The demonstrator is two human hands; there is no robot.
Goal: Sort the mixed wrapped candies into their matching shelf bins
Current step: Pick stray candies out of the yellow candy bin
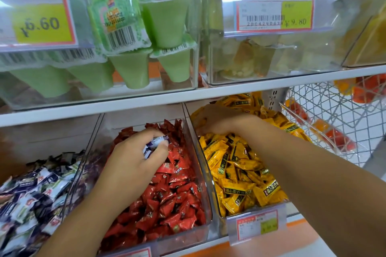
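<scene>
Your left hand (133, 158) is over the back part of the middle bin (208, 220), the one full of red candies (173, 200). Your fingers and thumb pinch a small bunch of blue and white candies (155, 143). That bunch is in your hand, just above the red pile, near the back of the bin.

Your right hand (221, 121) is in the right bin (217, 204), at its back left corner. It rests on the yellow candies (240, 173). The fingers bend down into the pile, and the tips are hidden there. You cannot tell if that hand has hold of a candy.

The left bin (77, 173) sits just beside the middle bin. It holds a pile of blue and white wrappers (31, 190), the same kind as in your left hand.

All three bins stand side by side on the low shelf, with their walls touching or nearly so. A price tag (258, 225) hangs on the front edge of the right bin.

On the shelf board (125, 104) above, a clear box holds green cups (129, 73). A wire basket (334, 106) stands past the right end of the shelf.
</scene>
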